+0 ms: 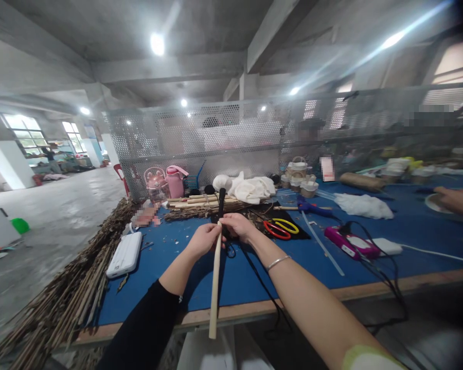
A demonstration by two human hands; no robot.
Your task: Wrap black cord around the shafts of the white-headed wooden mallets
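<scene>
Near the middle of the table, my left hand [205,239] is closed round a pale wooden stick [215,288], which points down toward me past the table edge. My right hand [236,226] pinches the same stick at its upper part, close against the left fingers. Above the hands a black-wrapped section [221,203] runs up to a white rounded head [221,182], seemingly in line with the stick. A thin black strip [260,277] trails from beneath my right hand over the table edge. The fingertips partly hide the join.
Red-and-yellow-handled scissors [281,228], a blue glue gun [312,206] and a purple device [349,242] lie right. Left are a white power bank [125,254] and bundled dry twigs [88,277]. Behind are white cloth [252,188] and wooden sticks [195,202]. Another person's hand [457,200] is far right.
</scene>
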